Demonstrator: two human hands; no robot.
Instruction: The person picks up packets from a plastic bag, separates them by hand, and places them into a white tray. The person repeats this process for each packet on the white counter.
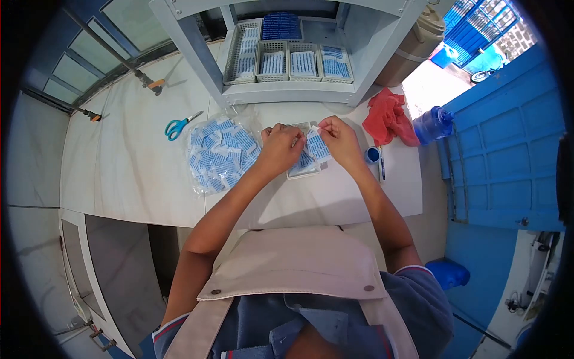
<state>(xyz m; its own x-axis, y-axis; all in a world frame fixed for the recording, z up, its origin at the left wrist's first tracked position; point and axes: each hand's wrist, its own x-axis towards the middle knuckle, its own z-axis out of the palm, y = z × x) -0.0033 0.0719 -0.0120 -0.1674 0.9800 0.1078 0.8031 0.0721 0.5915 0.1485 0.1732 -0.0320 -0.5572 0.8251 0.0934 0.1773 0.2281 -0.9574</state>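
My right hand [342, 142] pinches the upper edge of a small blue-and-white printed packet [318, 143] over a small white basket [304, 175]. Close beside it, above the basket's left part, my left hand [280, 147] has its fingers curled together; what they hold, if anything, is hidden. More printed packets [304, 163] lie inside the basket, partly covered by my hands. To the left of my left hand sits a clear plastic bag [221, 154] full of the same kind of packets.
Scissors [176, 127] with teal handles lie left of the bag. A red cloth [387, 116], a small blue-topped container [372, 155], a marker [382, 166] and a blue bottle [431, 125] are on the right. Behind, a grey shelf [287, 94] holds several packet-filled baskets [272, 78].
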